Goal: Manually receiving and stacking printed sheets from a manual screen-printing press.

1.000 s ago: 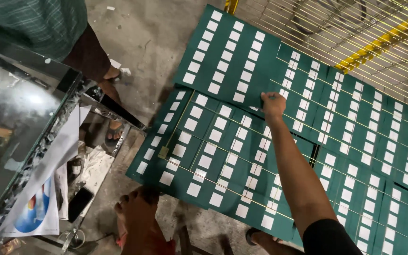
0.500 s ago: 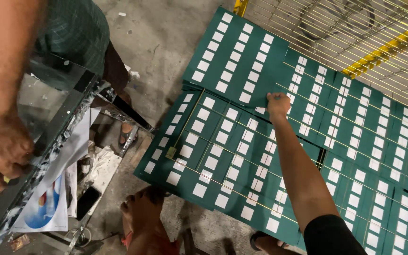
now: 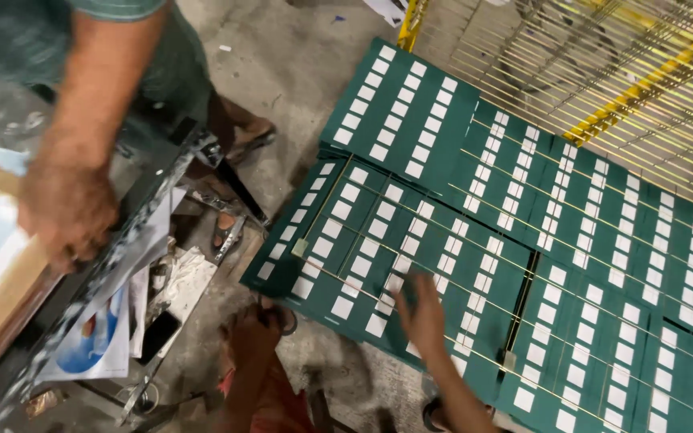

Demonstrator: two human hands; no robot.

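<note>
Green printed sheets (image 3: 523,240) are covering the wire rack (image 3: 627,96) edge to edge, thin rods running over them, so there is no gap there. The right hand (image 3: 423,313) is hovering at the rack's near edge. Bare concrete floor (image 3: 298,72) is lying open beside the rack's left edge. A co-worker's hand (image 3: 66,208) and a metal frame (image 3: 106,273) are crowding the left side.

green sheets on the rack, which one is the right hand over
The right hand is over the lower-left green sheet, nearest the metal frame. The upper-left sheet lies further up, untouched.
</note>
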